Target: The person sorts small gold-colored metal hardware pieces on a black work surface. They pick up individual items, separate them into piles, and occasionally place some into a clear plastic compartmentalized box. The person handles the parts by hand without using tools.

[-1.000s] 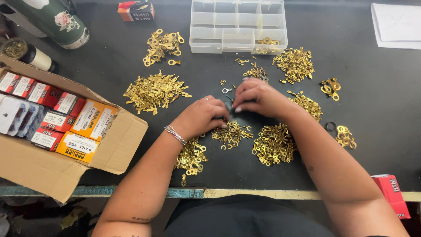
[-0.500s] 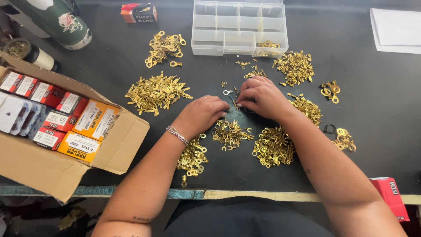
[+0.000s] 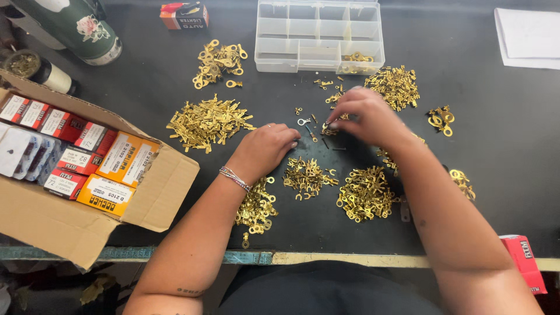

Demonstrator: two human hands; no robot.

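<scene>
**Brass terminals, sorting in progress**

Brass heaps sit lowest in the frame: one ring-terminal pile point(image 3: 256, 207) half under the left forearm, a small pile point(image 3: 307, 174) at centre, and a bigger pile point(image 3: 366, 193) beside the right forearm.

Just above those, the left hand point(image 3: 265, 149) lies knuckles-up on the dark table point(image 3: 496, 169), fingers curled loosely, holding nothing I can see. Right hand point(image 3: 366, 116) has slid a bit toward the upper right compared with a second ago, fingertips pinched down on the loose scatter point(image 3: 318, 125) of tiny parts near centre. It looks like it's nipping one small piece, but the fingers cover it, so can't say which. Left hand has barely budged. Piles look unchanged too, so the sorting is going piece by piece.

Left side has a cardboard box point(image 3: 58, 216) of small cartons, cut off at the edge. Further up, a spade-terminal pile point(image 3: 207, 121), another heap point(image 3: 396, 86), then the clear compartment organizer point(image 3: 318, 35) at top centre, mostly empty, with a few brass bits in one cell.
</scene>
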